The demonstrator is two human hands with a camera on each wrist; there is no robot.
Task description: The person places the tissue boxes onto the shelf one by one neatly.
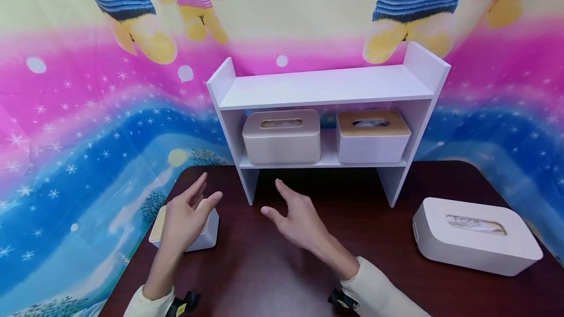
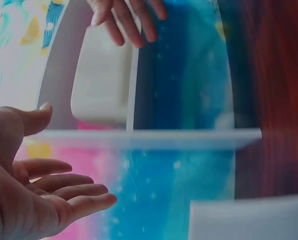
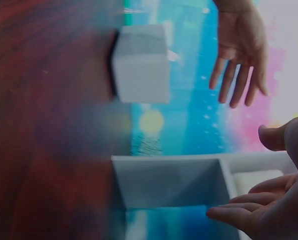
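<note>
Both hands are raised over the table, palms turned toward each other, and neither holds anything. My left hand (image 1: 184,220) hovers above a small white tissue box with a wood-coloured lid (image 1: 207,233), partly hiding it. My right hand (image 1: 301,221) hangs in front of the white shelf (image 1: 326,84), fingers extended and thumb apart. On the shelf's middle board stand a beige tissue box (image 1: 282,143) at the left and a white tissue box with a brown wooden lid (image 1: 373,146) at the right. In the left wrist view the left hand's fingers (image 2: 84,192) are spread loosely.
A long white tissue box (image 1: 476,236) lies on the dark wooden table (image 1: 273,283) at the right. Behind the table hangs a colourful cloth (image 1: 110,97) with bears and snowflakes. The shelf stands against it at the table's back edge.
</note>
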